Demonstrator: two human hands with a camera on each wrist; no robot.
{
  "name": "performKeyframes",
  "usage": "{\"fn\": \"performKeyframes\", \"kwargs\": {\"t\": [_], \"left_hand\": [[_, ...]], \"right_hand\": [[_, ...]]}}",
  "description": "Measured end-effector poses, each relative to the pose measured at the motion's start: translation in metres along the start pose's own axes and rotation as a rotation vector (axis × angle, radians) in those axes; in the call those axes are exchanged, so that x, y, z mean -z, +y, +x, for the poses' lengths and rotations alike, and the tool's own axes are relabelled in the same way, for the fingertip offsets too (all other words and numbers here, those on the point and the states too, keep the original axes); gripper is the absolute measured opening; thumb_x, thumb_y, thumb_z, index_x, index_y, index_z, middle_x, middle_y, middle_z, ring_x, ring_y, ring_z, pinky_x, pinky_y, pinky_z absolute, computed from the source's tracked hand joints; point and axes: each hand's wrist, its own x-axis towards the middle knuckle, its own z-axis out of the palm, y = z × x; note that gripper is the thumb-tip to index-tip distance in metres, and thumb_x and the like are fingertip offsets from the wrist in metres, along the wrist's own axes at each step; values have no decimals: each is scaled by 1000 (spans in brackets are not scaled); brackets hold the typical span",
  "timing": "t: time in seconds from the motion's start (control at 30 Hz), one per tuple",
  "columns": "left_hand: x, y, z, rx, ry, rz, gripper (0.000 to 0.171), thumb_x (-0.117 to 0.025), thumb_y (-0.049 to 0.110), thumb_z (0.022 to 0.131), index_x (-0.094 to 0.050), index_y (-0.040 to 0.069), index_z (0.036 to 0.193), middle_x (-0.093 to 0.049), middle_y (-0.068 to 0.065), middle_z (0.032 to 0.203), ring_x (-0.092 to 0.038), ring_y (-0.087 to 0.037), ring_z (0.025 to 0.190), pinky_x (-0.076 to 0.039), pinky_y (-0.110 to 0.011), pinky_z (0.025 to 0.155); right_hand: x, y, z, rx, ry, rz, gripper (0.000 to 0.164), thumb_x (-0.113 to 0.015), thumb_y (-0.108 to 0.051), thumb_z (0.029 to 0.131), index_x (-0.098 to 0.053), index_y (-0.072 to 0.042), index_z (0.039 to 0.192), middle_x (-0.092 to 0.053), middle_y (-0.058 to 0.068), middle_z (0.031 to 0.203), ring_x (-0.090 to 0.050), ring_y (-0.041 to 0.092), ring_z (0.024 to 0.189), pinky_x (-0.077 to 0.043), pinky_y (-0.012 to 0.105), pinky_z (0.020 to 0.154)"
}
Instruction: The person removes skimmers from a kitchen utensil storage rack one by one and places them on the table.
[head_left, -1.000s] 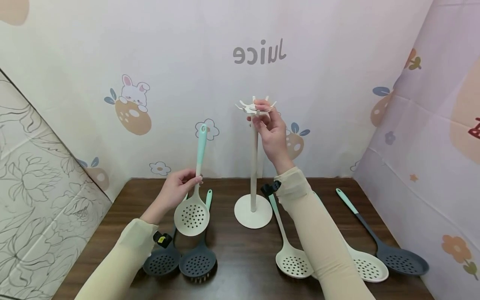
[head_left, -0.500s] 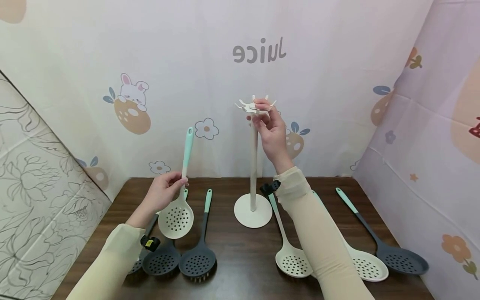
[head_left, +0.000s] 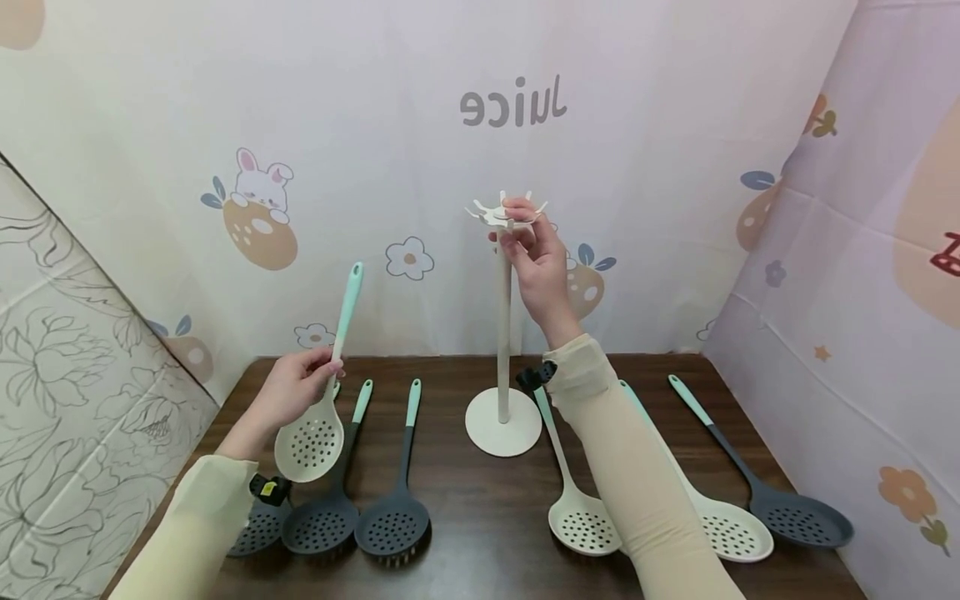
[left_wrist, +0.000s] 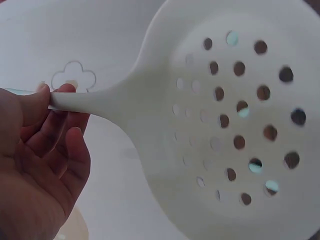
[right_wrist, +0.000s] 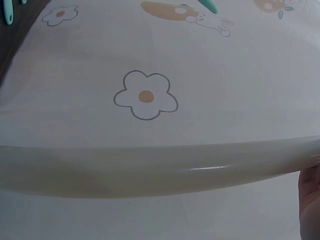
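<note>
My left hand [head_left: 296, 387] pinches a white skimmer [head_left: 309, 446] with a mint handle end by its neck. The skimmer is held upright above the table, holed bowl down. In the left wrist view its pale bowl [left_wrist: 150, 115] fills much of the picture, and thumb and fingers hold the stem. My right hand [head_left: 546, 271] grips the top of a white utensil stand [head_left: 504, 333], thumb and fingers around the hooked crown. That crown is partly hidden by the fingers. The right wrist view shows the stand's pole [right_wrist: 150, 172] lying across, with the hand's edge at right.
Dark grey skimmers [head_left: 392, 525] with mint handles lie at left on the brown table [head_left: 465, 517]; one is partly behind my left wrist. At right are white skimmers [head_left: 585, 529], partly under my right sleeve, and a dark one [head_left: 802, 517]. A printed curtain [head_left: 360, 125] stands behind.
My left hand has carried the white skimmer to the left and slightly down, tilting it more. The dark skimmers behind it show more now. My right hand stays on the stand.
</note>
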Motion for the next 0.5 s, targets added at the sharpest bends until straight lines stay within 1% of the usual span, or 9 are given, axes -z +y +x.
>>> {"fn": "performKeyframes", "kwargs": {"t": [0.07,0.1,0.17,0.27,0.37,0.5], "left_hand": [[4,-5,-1,-16,9,47,22,-56,21,103,-68,3,109,-69,-10,92,-57,-21,71,-48,-32,59],[5,-7,-2,-25,14,76,21,-56,19,103,-68,3,109,-70,-10,92,-58,-21,74,-48,-33,61],[9,-13,-3,-39,27,131,20,-56,17,103,-68,3,110,-70,-9,93,-61,-23,81,-48,-35,64],[15,-23,-5,-35,30,194,17,-56,15,103,-68,3,107,-70,-7,91,-63,-24,83,-48,-36,65],[22,-33,-7,-20,17,220,18,-56,13,103,-68,2,108,-70,-8,91,-64,-23,82,-47,-35,63],[30,-42,-10,5,-2,236,21,-54,13,104,-67,-2,111,-71,-13,93,-64,-24,82,-46,-35,61]], "right_hand": [[0,0,0,1,-4,3,33,-60,-2,98,-52,1,129,-52,8,139,-63,32,106,-48,40,100],[0,-1,0,1,-5,6,33,-60,-1,98,-52,1,129,-52,8,139,-63,31,106,-48,40,100],[0,-1,0,-1,-6,7,33,-60,-1,97,-53,1,129,-51,11,140,-63,31,106,-48,40,100],[0,-2,0,-2,-3,7,33,-60,0,97,-53,0,129,-51,13,140,-63,34,106,-48,40,99],[0,-2,0,-3,-2,1,32,-60,0,97,-53,0,129,-51,11,140,-63,33,105,-48,40,99],[0,-2,0,-4,0,-7,32,-60,0,97,-53,1,129,-53,6,138,-64,30,104,-49,40,99]]}}
